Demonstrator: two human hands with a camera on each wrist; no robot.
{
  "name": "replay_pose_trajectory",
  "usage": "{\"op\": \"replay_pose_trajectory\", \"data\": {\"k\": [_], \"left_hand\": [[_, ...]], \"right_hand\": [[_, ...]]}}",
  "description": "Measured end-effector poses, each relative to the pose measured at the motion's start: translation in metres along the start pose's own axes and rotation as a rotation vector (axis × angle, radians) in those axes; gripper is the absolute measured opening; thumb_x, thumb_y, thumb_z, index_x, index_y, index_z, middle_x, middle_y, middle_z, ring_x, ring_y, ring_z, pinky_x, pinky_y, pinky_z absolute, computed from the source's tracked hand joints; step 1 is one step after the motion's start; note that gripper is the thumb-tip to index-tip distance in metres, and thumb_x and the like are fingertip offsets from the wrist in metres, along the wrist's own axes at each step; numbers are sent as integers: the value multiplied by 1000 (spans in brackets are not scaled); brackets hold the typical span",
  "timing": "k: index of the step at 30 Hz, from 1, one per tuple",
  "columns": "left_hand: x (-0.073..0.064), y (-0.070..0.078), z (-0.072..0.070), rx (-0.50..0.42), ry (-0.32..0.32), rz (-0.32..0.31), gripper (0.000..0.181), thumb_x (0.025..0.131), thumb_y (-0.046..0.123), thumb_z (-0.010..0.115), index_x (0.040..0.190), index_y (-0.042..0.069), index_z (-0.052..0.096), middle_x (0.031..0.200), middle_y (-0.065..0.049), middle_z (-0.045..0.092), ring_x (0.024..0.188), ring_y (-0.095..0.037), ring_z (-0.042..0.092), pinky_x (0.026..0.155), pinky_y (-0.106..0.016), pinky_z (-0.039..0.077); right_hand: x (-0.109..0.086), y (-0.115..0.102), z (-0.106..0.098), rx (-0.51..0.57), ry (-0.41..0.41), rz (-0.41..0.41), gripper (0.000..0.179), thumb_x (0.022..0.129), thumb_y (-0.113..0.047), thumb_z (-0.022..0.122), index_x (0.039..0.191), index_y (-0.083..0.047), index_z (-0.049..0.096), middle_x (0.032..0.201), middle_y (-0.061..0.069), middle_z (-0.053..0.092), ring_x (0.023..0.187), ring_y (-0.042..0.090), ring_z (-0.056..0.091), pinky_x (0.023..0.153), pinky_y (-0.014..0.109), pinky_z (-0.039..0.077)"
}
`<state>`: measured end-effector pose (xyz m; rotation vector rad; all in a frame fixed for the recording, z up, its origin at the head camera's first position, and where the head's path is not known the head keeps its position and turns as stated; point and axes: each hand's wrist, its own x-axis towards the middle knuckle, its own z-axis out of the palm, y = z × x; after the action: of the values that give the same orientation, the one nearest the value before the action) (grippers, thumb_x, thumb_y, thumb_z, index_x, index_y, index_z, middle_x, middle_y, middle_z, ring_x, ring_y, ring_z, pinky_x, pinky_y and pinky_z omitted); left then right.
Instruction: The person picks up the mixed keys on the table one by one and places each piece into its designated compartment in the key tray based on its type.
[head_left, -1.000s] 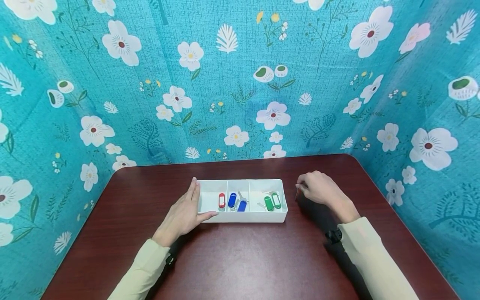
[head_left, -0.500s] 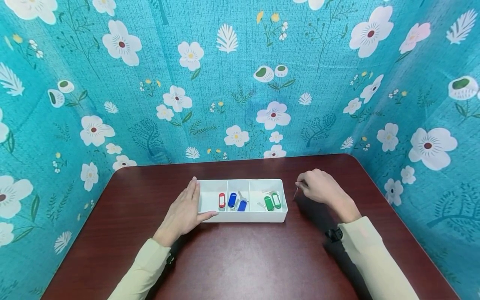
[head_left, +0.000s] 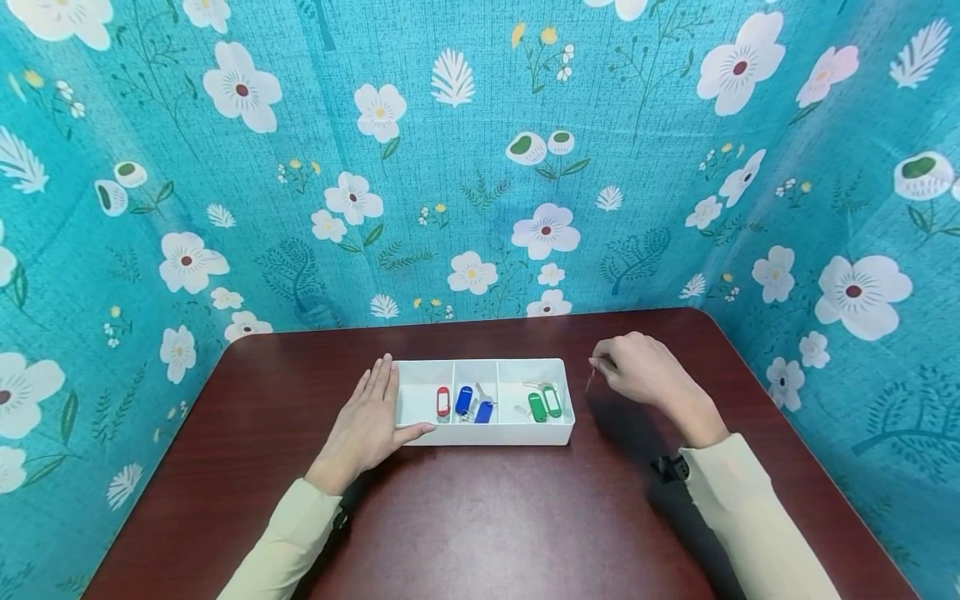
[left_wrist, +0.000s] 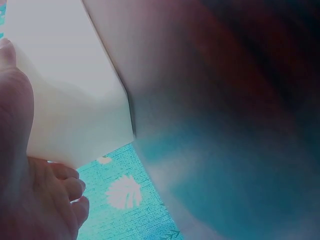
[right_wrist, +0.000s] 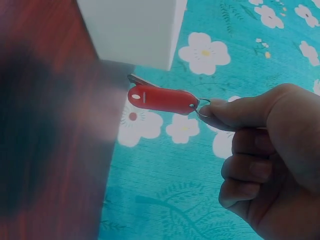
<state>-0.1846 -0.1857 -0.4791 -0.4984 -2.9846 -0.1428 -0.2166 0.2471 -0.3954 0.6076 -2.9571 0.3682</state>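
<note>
My left hand [head_left: 360, 429] rests against the left end of a white three-compartment tray [head_left: 487, 434], fingers straight along the end and thumb at the front wall. To the right of the tray, my right hand [head_left: 648, 375] is raised over the table. Thumb and forefinger pinch the ring of a red key tag [right_wrist: 162, 100] in the right wrist view, and a metal key [right_wrist: 142, 80] shows behind the tag. Inside the tray lie a red key tag [head_left: 443, 401] at left, two blue key tags [head_left: 464, 400] in the middle and two green key tags [head_left: 537, 407] at right, with keys.
The tray stands on a dark red-brown table [head_left: 480, 517]. A blue flowered cloth [head_left: 420, 217] hangs behind the table and at both sides. The right forearm casts a shadow on the tabletop.
The red key tag in my right hand has turned and now looks thin from above. That hand has shifted slightly. The left hand and tray stay put.
</note>
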Motion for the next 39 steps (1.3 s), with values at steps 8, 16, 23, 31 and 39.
{"op": "replay_pose_trajectory", "data": {"k": [8, 16, 23, 31, 39], "left_hand": [[0, 0, 0, -12, 6, 6, 119, 90, 81, 57, 164, -7, 22, 174, -25, 19, 164, -40, 20, 134, -51, 23], [0, 0, 0, -12, 2, 10, 120, 90, 80, 58, 163, -8, 22, 174, -25, 18, 164, -40, 19, 134, -50, 23], [0, 0, 0, -12, -6, 11, 120, 90, 81, 57, 163, -8, 21, 175, -25, 17, 164, -40, 19, 134, -50, 23], [-1, 0, 0, -24, -13, 3, 121, 90, 81, 57, 164, -7, 20, 175, -25, 17, 164, -40, 18, 133, -50, 24], [-1, 1, 0, -23, -10, 4, 119, 90, 79, 58, 164, -7, 20, 175, -25, 17, 164, -40, 19, 133, -51, 25]], "right_hand": [[-1, -10, -11, -21, 31, -21, 11, 94, -12, 73, 102, -9, 82, 84, 1, 78, 71, 12, 66, 70, 41, 62], [2, -23, -22, -9, 44, -49, 11, 94, -8, 73, 101, -10, 81, 82, 1, 77, 67, 9, 61, 68, 39, 60], [5, -33, -27, -6, 38, -50, 12, 94, -9, 73, 102, -9, 82, 83, 1, 78, 70, 11, 66, 71, 42, 61], [8, -39, -28, -9, 36, -64, 11, 95, -10, 73, 102, -9, 82, 84, 1, 79, 70, 10, 66, 71, 42, 62], [10, -47, -29, -14, 44, -83, 11, 95, -10, 73, 101, -10, 82, 85, 0, 79, 66, 7, 62, 66, 36, 58]]}}
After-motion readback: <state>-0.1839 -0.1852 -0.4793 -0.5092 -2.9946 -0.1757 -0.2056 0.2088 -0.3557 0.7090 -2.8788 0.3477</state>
